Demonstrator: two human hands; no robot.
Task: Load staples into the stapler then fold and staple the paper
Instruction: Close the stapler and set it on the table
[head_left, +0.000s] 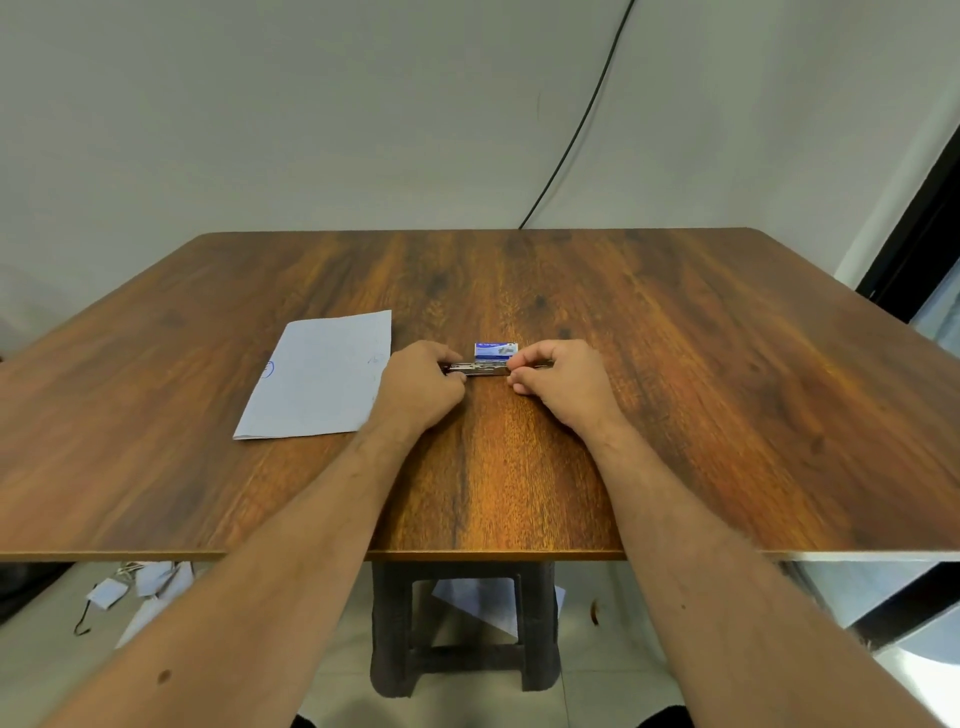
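**Both hands on the stapler at mid-desk**

A sheet of paper lies flat left of the desk's centre. Just beside it, your left hand curls around one end of the stapler, while your right hand pinches the other end. A small blue staple box sits just behind the stapler, toward the far edge.

The shiny metal stapler lay flat in the middle. The little blue staple box sat just behind it. The white paper lay flat left of the stapler.
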